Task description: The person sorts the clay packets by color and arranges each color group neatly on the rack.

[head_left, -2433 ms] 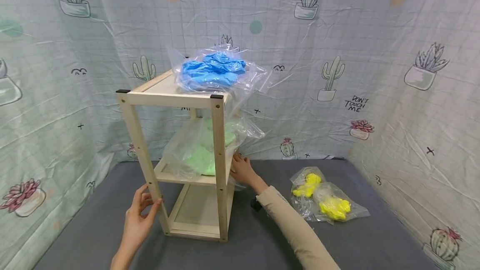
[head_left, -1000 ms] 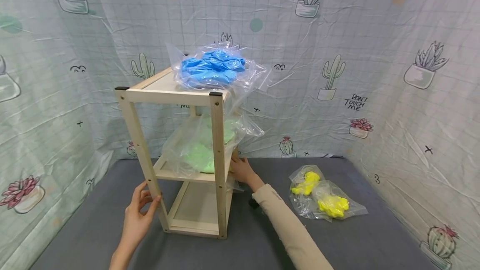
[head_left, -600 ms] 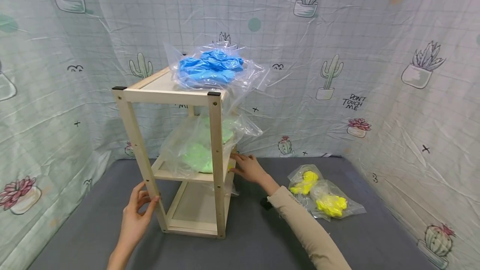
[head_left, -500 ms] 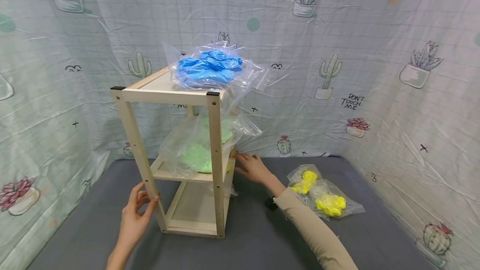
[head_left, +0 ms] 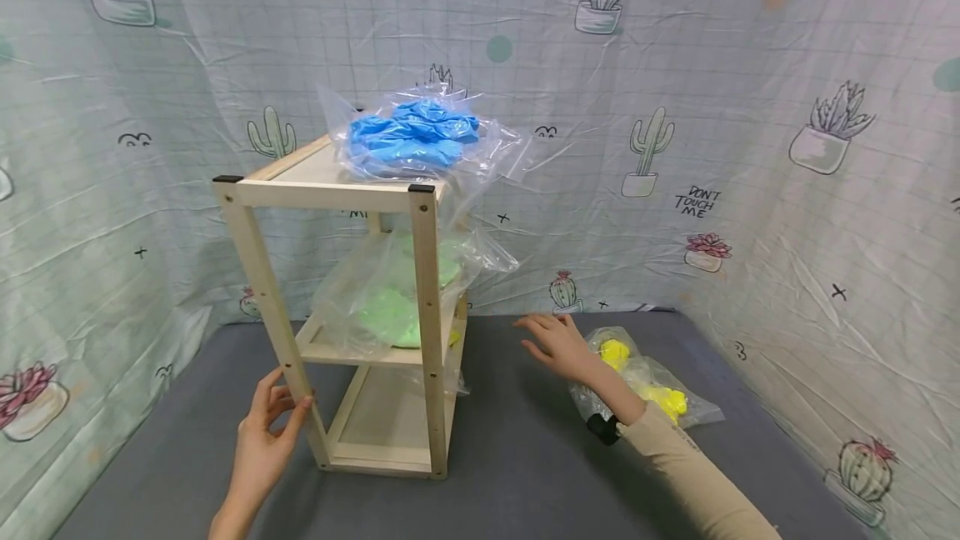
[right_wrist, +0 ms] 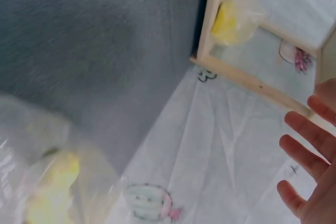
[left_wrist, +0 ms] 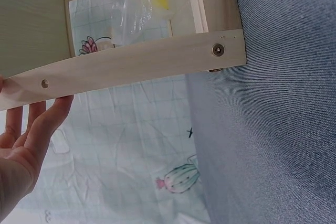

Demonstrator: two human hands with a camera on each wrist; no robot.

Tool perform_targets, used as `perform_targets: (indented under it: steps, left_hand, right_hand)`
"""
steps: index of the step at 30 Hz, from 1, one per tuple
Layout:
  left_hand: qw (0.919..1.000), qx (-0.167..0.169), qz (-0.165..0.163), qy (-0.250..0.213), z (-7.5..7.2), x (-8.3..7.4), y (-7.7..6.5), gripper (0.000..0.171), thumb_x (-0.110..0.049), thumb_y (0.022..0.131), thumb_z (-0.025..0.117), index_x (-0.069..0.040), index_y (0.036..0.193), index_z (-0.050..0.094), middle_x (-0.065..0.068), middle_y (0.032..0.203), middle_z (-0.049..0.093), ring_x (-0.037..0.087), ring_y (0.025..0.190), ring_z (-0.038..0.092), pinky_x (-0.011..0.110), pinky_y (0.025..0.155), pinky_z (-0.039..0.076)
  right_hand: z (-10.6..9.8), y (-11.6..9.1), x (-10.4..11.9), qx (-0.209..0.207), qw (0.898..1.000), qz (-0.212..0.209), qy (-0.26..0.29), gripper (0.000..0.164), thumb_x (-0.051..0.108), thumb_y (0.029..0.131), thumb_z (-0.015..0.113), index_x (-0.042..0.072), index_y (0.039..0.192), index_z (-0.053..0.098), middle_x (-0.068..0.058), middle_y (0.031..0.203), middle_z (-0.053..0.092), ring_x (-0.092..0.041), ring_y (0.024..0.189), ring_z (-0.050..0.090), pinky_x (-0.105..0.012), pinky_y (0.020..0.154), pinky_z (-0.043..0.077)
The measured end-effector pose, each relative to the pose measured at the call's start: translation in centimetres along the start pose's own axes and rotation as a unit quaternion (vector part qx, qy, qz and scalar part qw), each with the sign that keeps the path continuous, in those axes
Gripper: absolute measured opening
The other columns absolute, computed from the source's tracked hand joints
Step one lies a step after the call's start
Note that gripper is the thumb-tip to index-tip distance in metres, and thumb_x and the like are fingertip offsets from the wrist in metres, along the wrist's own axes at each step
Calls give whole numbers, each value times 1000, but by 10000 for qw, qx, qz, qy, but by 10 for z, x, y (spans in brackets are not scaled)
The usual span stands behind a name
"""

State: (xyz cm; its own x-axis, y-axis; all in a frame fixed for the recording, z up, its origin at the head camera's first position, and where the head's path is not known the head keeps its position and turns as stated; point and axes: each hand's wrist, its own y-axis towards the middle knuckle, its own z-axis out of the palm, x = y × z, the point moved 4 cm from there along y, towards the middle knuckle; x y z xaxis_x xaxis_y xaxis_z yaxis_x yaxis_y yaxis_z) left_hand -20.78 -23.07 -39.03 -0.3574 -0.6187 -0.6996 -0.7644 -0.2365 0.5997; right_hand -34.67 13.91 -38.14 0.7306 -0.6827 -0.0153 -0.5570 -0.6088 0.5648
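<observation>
My left hand (head_left: 262, 432) pinches the front left post of a wooden three-tier shelf (head_left: 333, 195), thumb on one side and fingers on the other. In the left wrist view, fingertips touch the post's edge. My right hand (head_left: 558, 347) hovers right of the shelf with fingers spread, holding nothing. A clear bag with crumpled blue contents (head_left: 416, 136) lies on the top tier. Clear bags with pale green contents (head_left: 390, 315) lie on the middle tier. The right wrist view shows a clear bag with yellow contents (right_wrist: 226, 24) low in the shelf.
Two overlapping clear bags with yellow contents (head_left: 667, 400) lie on the grey table (head_left: 517, 457) at right, partly behind the right forearm. A cactus-print cloth (head_left: 555, 215) encloses the back and sides.
My right hand has drawn away from the shelf's right side, moving right toward the bags on the table and leaving the yellow item in the lower shelf. The left hand keeps its hold.
</observation>
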Motion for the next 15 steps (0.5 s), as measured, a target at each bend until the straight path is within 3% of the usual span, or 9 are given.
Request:
perform_targets:
  steps: [15]
  left_hand:
    - [10000,-33,45,-34,0,0,-1,46,1,82,60,-4,124,43,-29,86,48,-19,75,50,6,55,45]
  right_hand:
    - [-48,-81,-24,-201,9979,-2,-623,27,12,76,69,13,101,60,-2,95,60,-18,88,56,-41,72,37]
